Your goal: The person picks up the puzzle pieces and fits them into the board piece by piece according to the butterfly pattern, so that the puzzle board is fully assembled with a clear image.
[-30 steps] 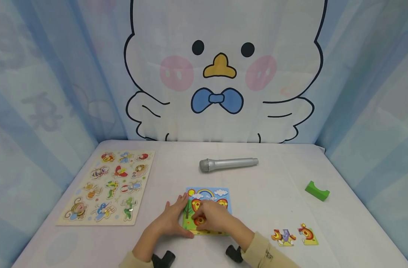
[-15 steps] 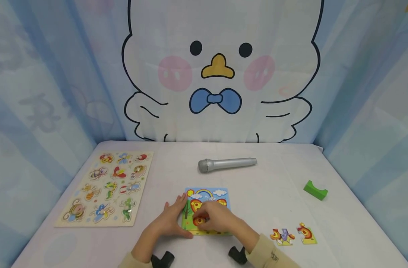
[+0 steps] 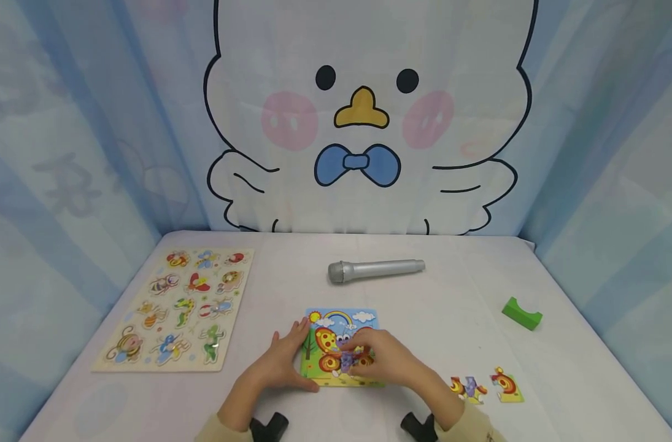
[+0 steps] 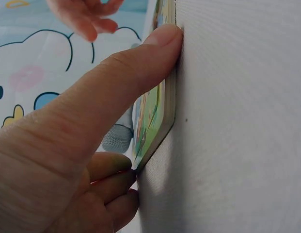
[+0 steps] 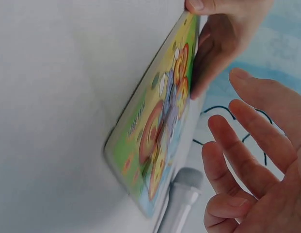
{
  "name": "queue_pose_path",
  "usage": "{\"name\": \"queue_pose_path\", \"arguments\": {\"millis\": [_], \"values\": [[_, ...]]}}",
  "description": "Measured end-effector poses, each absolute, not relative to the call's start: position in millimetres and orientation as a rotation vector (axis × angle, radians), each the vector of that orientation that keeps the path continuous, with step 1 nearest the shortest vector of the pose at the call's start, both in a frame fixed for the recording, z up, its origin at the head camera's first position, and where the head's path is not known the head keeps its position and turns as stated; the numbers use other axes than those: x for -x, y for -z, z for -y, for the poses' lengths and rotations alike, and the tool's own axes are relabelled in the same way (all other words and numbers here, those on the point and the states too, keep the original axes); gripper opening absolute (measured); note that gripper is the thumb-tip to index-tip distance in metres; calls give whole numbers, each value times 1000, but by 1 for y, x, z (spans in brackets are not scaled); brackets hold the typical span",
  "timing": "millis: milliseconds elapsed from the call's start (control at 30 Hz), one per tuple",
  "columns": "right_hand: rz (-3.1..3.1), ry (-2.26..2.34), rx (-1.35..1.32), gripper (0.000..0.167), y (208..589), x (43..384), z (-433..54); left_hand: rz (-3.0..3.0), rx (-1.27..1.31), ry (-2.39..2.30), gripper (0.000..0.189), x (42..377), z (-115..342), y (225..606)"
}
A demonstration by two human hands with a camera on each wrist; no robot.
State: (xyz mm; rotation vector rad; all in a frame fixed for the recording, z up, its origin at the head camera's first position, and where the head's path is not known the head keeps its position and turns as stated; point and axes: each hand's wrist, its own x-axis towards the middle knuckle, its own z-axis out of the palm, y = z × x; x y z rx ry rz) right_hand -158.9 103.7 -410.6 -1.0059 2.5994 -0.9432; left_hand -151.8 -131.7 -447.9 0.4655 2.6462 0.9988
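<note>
A small butterfly puzzle board (image 3: 343, 380) lies flat on the white table, its picture showing a sun, a rainbow and a butterfly. My left hand (image 3: 283, 362) braces the board's near left corner, thumb along the front edge and fingertips at the left side. That thumb (image 4: 162, 39) presses on the board's edge in the left wrist view. Over the board's right half is my right hand (image 3: 388, 359). In the right wrist view its fingers (image 5: 237, 155) are spread with nothing between them. Two loose puzzle pieces, a purple-and-red one (image 3: 472, 388) and a snail-like one (image 3: 507, 385), lie to the right.
A wooden insect puzzle (image 3: 167, 310) covers the table's left side. Behind the butterfly board lies a silver toy microphone (image 3: 377, 270). A green arch block (image 3: 522, 314) sits to the right. Printed curtains (image 3: 369, 202) enclose the back and sides.
My right hand has drawn back to the right across the board and its fingers have come away, uncovering the butterfly's middle. The left hand has stayed in place.
</note>
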Motion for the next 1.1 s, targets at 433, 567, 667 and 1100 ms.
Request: {"name": "queue_pose_path", "arguments": {"millis": [433,567,667,1100], "values": [[-2695,944,838,32,403,146,-161,-2636,-445,-984,116,153,129,449],[-2729,941,788,33,403,143,-183,-2638,-451,-978,115,154,129,449],[-2736,969,742,34,404,139,-200,-2640,-456,-975,115,154,128,448],[-2810,1039,813,39,417,124,-253,-2648,-437,-964,115,152,130,447]]}}
